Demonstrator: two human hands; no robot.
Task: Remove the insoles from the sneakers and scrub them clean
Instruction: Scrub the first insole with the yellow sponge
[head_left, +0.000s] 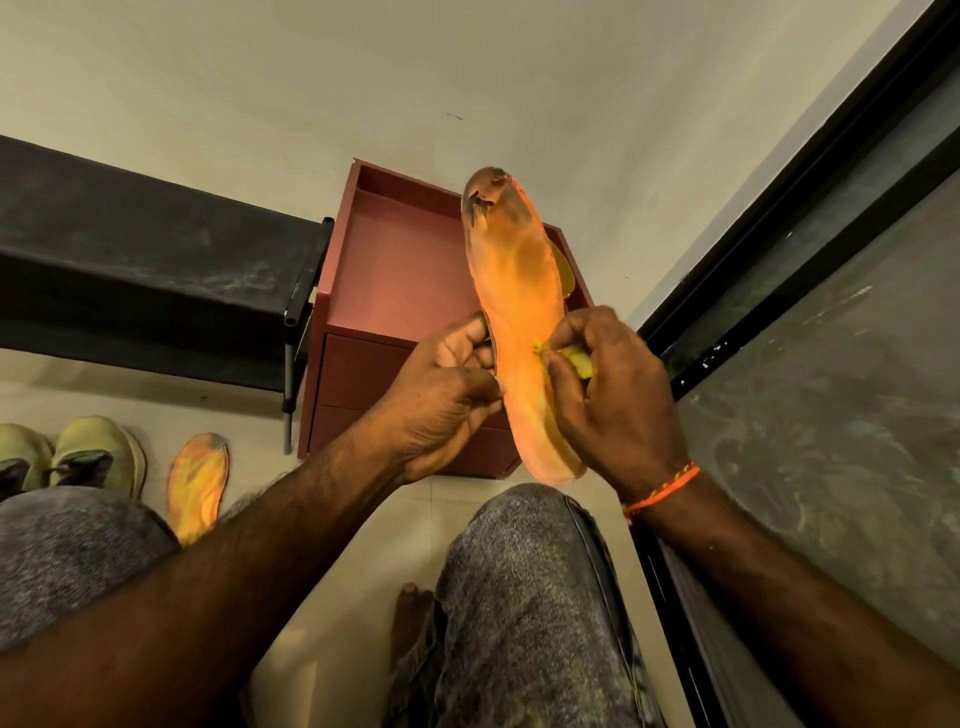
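Note:
An orange insole, dark and torn at its toe end, stands upright in the middle of the view. My left hand grips its left edge near the middle. My right hand presses a small yellow scrub pad against its right edge. A second orange insole lies on the floor at the left. Beside it stand two pale green sneakers, toes pointing away from me.
A red cabinet with a drawer stands against the wall behind the insole. A black shelf runs along the left. A dark-framed glass door fills the right. My knees in grey jeans are below, with a bare foot between them.

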